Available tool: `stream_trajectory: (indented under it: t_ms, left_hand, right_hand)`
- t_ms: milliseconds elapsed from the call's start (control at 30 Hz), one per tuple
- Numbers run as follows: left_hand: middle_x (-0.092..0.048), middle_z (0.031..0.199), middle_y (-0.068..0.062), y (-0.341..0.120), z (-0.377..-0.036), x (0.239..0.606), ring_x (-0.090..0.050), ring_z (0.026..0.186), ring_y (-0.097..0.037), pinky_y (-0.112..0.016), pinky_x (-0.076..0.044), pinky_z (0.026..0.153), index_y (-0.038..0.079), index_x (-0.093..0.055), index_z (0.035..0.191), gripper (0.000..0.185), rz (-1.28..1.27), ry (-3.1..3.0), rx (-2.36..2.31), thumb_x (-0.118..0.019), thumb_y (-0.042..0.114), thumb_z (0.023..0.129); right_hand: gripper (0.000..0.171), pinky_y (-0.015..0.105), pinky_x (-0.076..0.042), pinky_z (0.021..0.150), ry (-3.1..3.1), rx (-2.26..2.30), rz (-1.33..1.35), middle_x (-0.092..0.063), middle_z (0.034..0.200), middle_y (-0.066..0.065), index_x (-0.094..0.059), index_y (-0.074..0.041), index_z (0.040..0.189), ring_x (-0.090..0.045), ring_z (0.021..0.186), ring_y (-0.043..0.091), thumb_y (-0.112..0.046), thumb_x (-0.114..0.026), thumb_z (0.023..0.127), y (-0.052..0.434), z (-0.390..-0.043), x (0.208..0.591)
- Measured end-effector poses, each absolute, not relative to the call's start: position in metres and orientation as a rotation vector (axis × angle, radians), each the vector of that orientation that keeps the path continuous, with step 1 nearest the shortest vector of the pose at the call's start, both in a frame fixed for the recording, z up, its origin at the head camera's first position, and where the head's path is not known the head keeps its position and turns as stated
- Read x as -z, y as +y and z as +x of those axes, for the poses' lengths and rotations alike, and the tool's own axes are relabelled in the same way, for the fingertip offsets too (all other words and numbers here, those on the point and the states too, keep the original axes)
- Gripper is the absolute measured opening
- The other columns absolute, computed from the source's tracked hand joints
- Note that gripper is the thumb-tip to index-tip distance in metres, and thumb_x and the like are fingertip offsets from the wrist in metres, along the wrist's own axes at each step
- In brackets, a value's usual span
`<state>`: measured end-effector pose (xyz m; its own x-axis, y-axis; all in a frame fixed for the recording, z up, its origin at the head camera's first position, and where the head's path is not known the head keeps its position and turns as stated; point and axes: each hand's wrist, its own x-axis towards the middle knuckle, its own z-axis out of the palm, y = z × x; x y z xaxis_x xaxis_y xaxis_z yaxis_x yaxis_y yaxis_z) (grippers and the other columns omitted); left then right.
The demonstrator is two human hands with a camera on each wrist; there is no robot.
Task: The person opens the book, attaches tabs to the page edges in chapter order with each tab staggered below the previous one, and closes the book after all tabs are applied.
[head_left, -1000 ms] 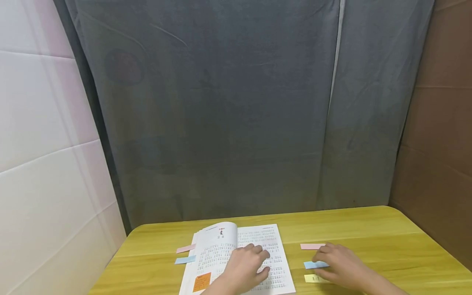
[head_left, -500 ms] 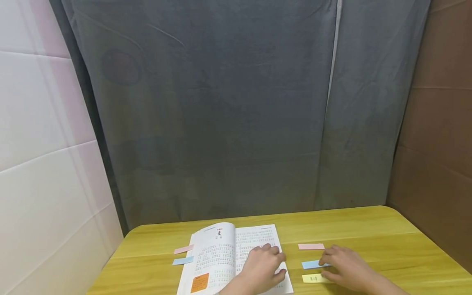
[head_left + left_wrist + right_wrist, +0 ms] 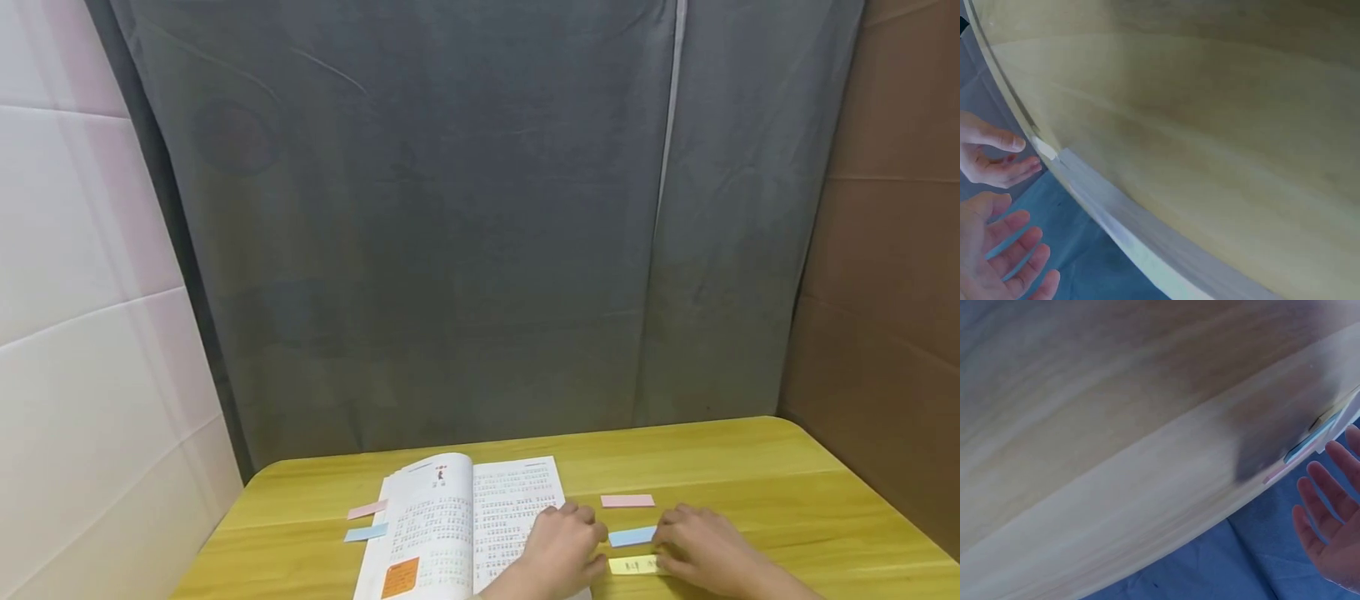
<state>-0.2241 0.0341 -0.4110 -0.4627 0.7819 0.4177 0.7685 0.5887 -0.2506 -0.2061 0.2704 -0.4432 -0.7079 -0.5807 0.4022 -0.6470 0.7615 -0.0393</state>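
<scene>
Hands meet at the yellow note near the tabletop's front edge, just right of the open book. The left hand touches its left end with relaxed fingers; the right hand lies over its right end, though an actual pinch cannot be told. Peeling slowly from one corner would likely keep it flat. Blue and pink notes lie behind it. Grey curtain hangs beyond the table.

Wrist views show open fingers, blurred wood.
</scene>
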Motion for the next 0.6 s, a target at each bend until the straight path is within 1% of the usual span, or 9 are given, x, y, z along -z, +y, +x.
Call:
stream_trajectory:
  t_ms: [100, 200, 333, 433, 533, 600]
  left_hand:
    - [-0.047, 0.07, 0.013, 0.04, -0.225, 0.414, -0.041, 0.062, -0.003, -0.017, -0.027, 0.046, 0.027, -0.067, 0.082, 0.014, -1.217, -2.388, -0.075, -0.065, 0.035, 0.071]
    - [-0.043, 0.068, 0.012, 0.046, -0.226, 0.417, -0.039, 0.062, -0.004, -0.018, -0.028, 0.046, 0.027, -0.064, 0.075, 0.009, -1.195, -2.426, -0.119, -0.064, 0.034, 0.071]
    - [-0.041, 0.066, 0.009, 0.055, -0.227, 0.422, -0.039, 0.061, -0.006, -0.021, -0.029, 0.045, 0.025, -0.06, 0.067, 0.007, -1.149, -2.425, -0.158, -0.064, 0.031, 0.067]
    - [-0.042, 0.066, 0.008, 0.062, -0.228, 0.426, -0.04, 0.061, -0.007, -0.022, -0.031, 0.046, 0.026, -0.062, 0.069, 0.007, -1.12, -2.461, -0.192, -0.064, 0.031, 0.066]
    - [-0.043, 0.069, 0.007, 0.066, -0.229, 0.43, -0.04, 0.063, -0.008, -0.023, -0.033, 0.048, 0.026, -0.064, 0.073, 0.009, -1.093, -2.527, -0.237, -0.064, 0.033, 0.067]
    - [-0.044, 0.07, 0.007, 0.069, -0.229, 0.432, -0.041, 0.065, -0.009, -0.024, -0.034, 0.05, 0.026, -0.064, 0.072, 0.009, -1.069, -2.56, -0.262, -0.064, 0.033, 0.067]
  right_hand:
    - [0.005, 0.026, -0.038, 0.051, -2.622, -0.257, 0.918, -0.051, 0.082, -0.018, -0.065, -0.025, 0.079, -0.045, 0.07, 0.002, -0.03, -0.064, 0.078, 0.27, -0.206, 0.445]
    - [0.005, 0.026, -0.037, 0.051, -2.643, -0.262, 0.898, -0.051, 0.082, -0.018, -0.065, -0.025, 0.079, -0.044, 0.069, 0.002, -0.029, -0.065, 0.077, 0.27, -0.206, 0.445]
    - [0.004, 0.026, -0.037, 0.051, -2.668, -0.282, 0.882, -0.051, 0.082, -0.019, -0.065, -0.024, 0.08, -0.044, 0.07, 0.002, -0.026, -0.066, 0.076, 0.27, -0.207, 0.445]
    - [0.004, 0.027, -0.038, 0.052, -2.688, -0.296, 0.887, -0.051, 0.083, -0.018, -0.066, -0.025, 0.08, -0.044, 0.07, 0.002, -0.026, -0.066, 0.076, 0.271, -0.208, 0.446]
    - [0.004, 0.027, -0.037, 0.051, -2.707, -0.303, 0.902, -0.051, 0.082, -0.018, -0.065, -0.025, 0.08, -0.043, 0.069, 0.002, -0.028, -0.066, 0.077, 0.272, -0.209, 0.448]
    - [0.005, 0.026, -0.037, 0.05, -2.711, -0.307, 0.908, -0.05, 0.081, -0.018, -0.065, -0.025, 0.079, -0.042, 0.068, 0.001, -0.029, -0.066, 0.076, 0.273, -0.211, 0.45]
